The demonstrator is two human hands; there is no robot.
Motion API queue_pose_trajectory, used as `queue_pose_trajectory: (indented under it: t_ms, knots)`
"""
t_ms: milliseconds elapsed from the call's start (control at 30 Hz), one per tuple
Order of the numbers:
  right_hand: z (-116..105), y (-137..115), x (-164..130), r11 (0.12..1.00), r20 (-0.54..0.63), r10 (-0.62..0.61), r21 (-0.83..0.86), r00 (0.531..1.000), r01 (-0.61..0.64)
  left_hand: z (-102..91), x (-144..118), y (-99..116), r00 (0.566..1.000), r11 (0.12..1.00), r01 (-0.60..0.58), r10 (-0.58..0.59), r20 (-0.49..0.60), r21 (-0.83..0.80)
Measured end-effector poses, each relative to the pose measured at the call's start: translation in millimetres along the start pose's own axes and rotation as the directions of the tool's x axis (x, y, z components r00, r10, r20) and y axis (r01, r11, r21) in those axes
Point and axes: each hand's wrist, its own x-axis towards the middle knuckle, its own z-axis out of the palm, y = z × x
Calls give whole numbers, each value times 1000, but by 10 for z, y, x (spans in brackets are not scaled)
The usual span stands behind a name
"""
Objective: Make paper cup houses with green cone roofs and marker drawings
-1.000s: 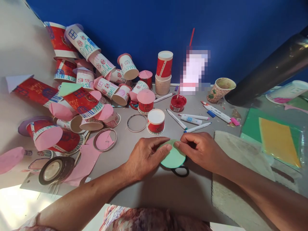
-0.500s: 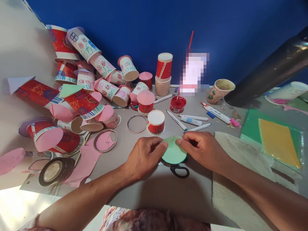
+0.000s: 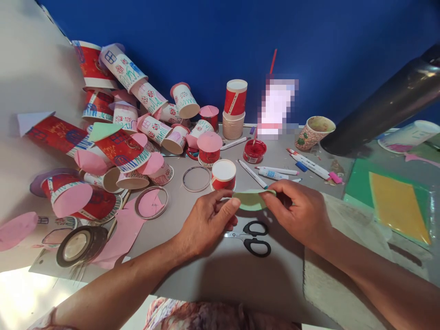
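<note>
Both hands hold a green paper circle [image 3: 251,200] above the grey table [image 3: 220,270]. My left hand [image 3: 206,221] pinches its left edge and my right hand [image 3: 299,211] pinches its right edge. The circle is tilted nearly edge-on and bent. Black-handled scissors [image 3: 252,237] lie on the table just below it. A short red-and-white paper cup [image 3: 223,175] stands just behind my hands.
A heap of decorated red and white paper cups [image 3: 120,123] fills the left. A tape roll [image 3: 80,245] lies near left. Markers [image 3: 278,172], a red paint pot [image 3: 254,151], stacked cups [image 3: 234,110] and coloured sheets [image 3: 395,197] lie behind and right. A black tube [image 3: 381,110] crosses the right.
Both hands have lifted the green circle off the table and tipped it towards edge-on. The scissors beneath it now show fully.
</note>
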Motion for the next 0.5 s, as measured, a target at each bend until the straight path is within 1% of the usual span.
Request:
queue_pose_trajectory:
  t_ms: [67,100,167,200,233,300,333,400,500]
  knots:
    - [-11,29,-22,994,-92,-106,-42,990,103,3,33,-5,990,970,128,-111,93,-207]
    - [-15,42,-33,986,-111,-163,-46,980,158,5,52,-8,975,930,199,-155,161,-309]
    - [-16,65,-52,958,-84,-285,-35,955,283,9,87,-8,947,820,301,-196,255,-487]
    - [-10,75,-57,938,-51,-347,-26,936,346,11,100,-5,942,773,319,-197,271,-549]
    - [-2,84,-58,915,-16,-403,-21,915,402,13,107,-1,946,742,314,-191,262,-592]
    - [25,103,-50,884,32,-466,-21,884,467,19,112,1,966,726,255,-166,197,-639]
    - [40,114,-41,885,35,-464,-24,885,465,23,111,-3,976,728,217,-152,156,-650]
    - [65,136,-20,914,7,-405,-22,914,405,34,106,-24,986,734,168,-123,114,-658]
    - [74,150,10,968,-55,-250,22,967,252,54,98,-68,987,731,160,-97,130,-663]
